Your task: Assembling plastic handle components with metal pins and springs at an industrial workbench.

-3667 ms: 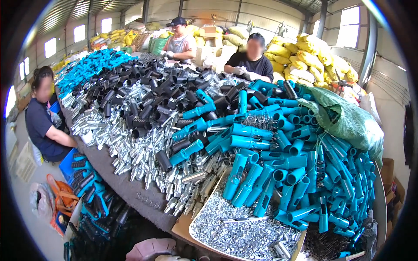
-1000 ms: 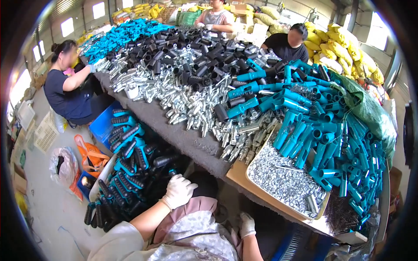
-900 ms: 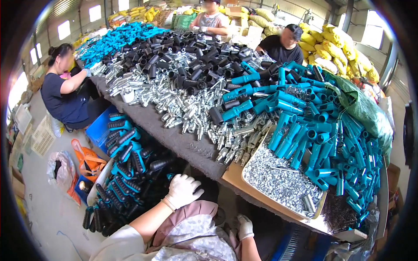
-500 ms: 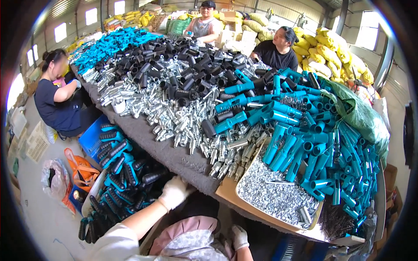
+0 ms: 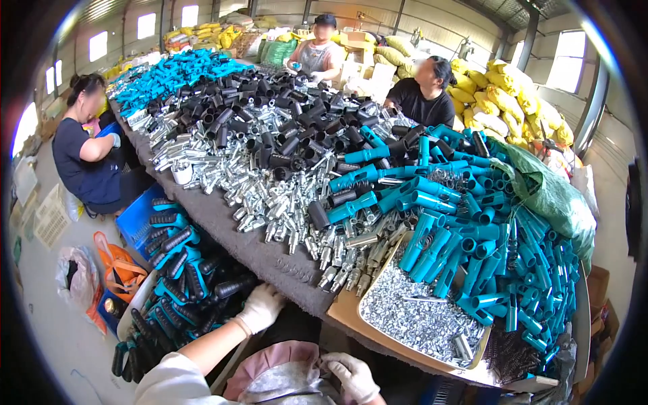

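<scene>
My gloved left hand (image 5: 262, 309), part-bent, meets the table's (image 5: 260, 256) near edge; its hold I can't tell. Nearest it, just left and beyond, lies a black ribbed grip (image 5: 235, 285), long axis roughly crosswise, right end toward that fuzzy grey edge. My right hand (image 5: 352, 378) curls loosely beside pink cloth (image 5: 287, 354), no object visible

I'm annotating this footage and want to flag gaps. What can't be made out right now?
All in the head view:
- Left hand: fingertips unclear at the table edge; whether they hold anything can't be told.
- Right hand: its own back hides the palm.
- Right forearm: cut off by the lower edge.
- Small metal pieces: too small to tell individual shapes.
- Green sheet: covers whatever lies beneath.
</scene>
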A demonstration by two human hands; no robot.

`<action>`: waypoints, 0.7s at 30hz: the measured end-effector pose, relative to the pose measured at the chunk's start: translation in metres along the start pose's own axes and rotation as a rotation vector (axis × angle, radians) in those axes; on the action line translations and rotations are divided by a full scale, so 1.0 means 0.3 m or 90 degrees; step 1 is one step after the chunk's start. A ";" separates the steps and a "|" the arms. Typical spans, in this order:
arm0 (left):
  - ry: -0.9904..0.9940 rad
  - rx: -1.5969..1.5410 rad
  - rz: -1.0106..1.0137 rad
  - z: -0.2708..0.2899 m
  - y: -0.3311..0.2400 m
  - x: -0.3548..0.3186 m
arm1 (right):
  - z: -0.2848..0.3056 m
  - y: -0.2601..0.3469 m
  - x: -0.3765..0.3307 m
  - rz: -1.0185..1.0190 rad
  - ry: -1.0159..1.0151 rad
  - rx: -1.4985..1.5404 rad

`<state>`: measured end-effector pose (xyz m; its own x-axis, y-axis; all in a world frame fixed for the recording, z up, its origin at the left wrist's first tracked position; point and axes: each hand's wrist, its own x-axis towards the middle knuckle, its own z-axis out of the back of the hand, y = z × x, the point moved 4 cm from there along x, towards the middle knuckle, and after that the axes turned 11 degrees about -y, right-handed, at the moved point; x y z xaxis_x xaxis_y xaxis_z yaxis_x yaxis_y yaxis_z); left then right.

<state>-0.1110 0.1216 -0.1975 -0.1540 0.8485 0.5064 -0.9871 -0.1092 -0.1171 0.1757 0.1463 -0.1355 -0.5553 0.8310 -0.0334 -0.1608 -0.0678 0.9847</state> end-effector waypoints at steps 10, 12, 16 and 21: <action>0.150 -0.358 -0.284 0.627 -0.218 0.315 | 0.112 0.711 0.554 0.601 -0.087 -0.695; 0.091 -0.296 -0.285 0.664 -0.165 0.474 | 0.089 0.639 0.707 0.586 -0.035 -0.899; 0.147 -0.216 -0.083 0.634 -0.041 0.782 | 0.042 0.562 0.793 0.457 0.076 -1.108; 0.155 0.032 0.081 0.354 0.056 1.042 | 0.027 0.586 0.767 0.570 0.031 -1.067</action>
<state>-0.1803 0.3301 0.0496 -0.2682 0.9248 0.2699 -0.9622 -0.2436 -0.1217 0.0263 0.3300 0.0315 -0.9268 0.2411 0.2879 -0.3520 -0.8249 -0.4423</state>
